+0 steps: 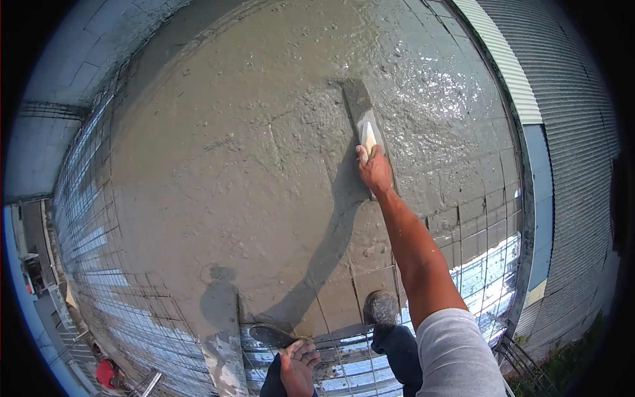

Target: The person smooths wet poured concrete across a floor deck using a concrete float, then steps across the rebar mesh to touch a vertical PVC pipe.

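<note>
Wrapping the pale handle, right fingers hold the long, grey-smeared float; left fingers spread loosely.

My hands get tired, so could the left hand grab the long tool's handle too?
Probably, with a stretch: the left hand looks empty, and nothing solid shows in between. But it is well back, and the right hand takes up part of the handle.
</note>
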A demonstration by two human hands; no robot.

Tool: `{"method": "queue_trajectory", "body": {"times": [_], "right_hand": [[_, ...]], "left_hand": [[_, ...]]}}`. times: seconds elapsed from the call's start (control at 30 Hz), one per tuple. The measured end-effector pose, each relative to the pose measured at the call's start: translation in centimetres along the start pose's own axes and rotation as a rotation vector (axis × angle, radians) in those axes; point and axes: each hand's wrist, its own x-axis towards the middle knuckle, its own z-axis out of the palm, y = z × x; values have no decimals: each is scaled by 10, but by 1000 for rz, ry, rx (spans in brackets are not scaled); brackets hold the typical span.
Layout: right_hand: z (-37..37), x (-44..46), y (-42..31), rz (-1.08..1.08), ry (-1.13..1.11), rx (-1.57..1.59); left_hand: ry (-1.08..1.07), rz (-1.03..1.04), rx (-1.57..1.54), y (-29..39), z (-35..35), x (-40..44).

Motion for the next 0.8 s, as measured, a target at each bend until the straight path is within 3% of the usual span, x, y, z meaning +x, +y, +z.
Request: {"method": "queue_trajectory", "body": {"times": [0.2,0.33,0.37,0.47,0.53,0.6,0.63,0.73,0.8], "right_hand": [[-65,-29,105,83,316,-7],[-87,-109,143,226,206,-30],[-84,-127,147,238,175,16],[-58,-197,84,115,33,4],[-12,-225,36,-153,-111,-39],[47,-247,-26,-205,-385,-125],[89,-259,-48,-385,-425,-96],[196,-299,-163,-617,-781,-242],[266,-330,-239,-719,-1026,-358]], "left_hand": [[-24,-71,-13,-7,-20,1],[21,-136,184,9,-7,-5],[-57,24,370,7,-4,3],[-153,338,867,-1,-10,40],[-175,251,1114,-12,-28,53],[-306,58,1371,14,-33,47],[-360,43,1422,19,-37,46],[-464,15,1500,50,-44,47],[-422,47,1491,52,-52,51]]}}
